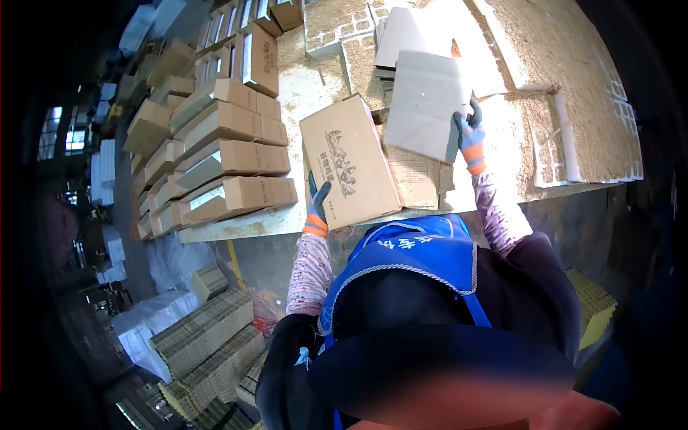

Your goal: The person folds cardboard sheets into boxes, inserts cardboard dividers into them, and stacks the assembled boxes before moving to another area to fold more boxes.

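My left hand [317, 206], in a grey and orange glove, grips the lower left edge of a brown printed cardboard box [350, 161], which lies tilted near the table's front edge. In my right hand [470, 136], gloved the same way, is the right edge of a grey cardboard sheet [426, 104]. The sheet is raised over the table, to the right of the box. Beneath it, another brown cardboard piece [417, 183] shows in part. Behind the sheet lies a stack of grey sheets [405, 36].
Rows of open brown boxes [236, 158] stand on the table's left side. White foam blocks with a rough brown surface [573, 57] cover the right and back. The table's front edge [251, 231] runs before me. Bundled stacks [204, 333] stand on the floor at lower left.
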Action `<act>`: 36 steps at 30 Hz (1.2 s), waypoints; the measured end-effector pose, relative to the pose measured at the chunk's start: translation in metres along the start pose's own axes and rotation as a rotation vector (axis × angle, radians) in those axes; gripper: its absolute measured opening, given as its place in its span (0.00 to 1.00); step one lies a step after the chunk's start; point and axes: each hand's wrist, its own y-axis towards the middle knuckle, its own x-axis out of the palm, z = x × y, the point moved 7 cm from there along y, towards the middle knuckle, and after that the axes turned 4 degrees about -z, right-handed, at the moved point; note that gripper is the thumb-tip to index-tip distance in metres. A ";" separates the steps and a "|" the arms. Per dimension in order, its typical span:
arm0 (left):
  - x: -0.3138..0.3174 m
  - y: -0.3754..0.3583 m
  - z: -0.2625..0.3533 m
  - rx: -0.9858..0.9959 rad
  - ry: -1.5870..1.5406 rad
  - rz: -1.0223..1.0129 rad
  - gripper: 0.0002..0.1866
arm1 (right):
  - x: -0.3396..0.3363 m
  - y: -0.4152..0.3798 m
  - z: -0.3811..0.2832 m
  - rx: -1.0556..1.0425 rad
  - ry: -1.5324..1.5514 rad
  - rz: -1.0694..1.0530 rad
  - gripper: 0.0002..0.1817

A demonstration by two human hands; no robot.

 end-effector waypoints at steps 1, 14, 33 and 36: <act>-0.003 0.000 -0.002 -0.017 0.014 0.014 0.30 | 0.008 -0.021 0.011 0.192 0.160 -0.026 0.30; -0.009 0.002 -0.003 0.013 0.046 -0.030 0.35 | 0.072 -0.080 0.012 0.347 0.162 -0.332 0.30; 0.098 -0.030 0.012 0.904 1.141 -0.268 0.12 | 0.183 -0.062 -0.202 -0.039 -0.275 -1.196 0.31; 0.121 -0.001 -0.023 0.698 0.991 -0.556 0.11 | 0.209 -0.091 -0.195 -0.351 -0.740 -1.367 0.27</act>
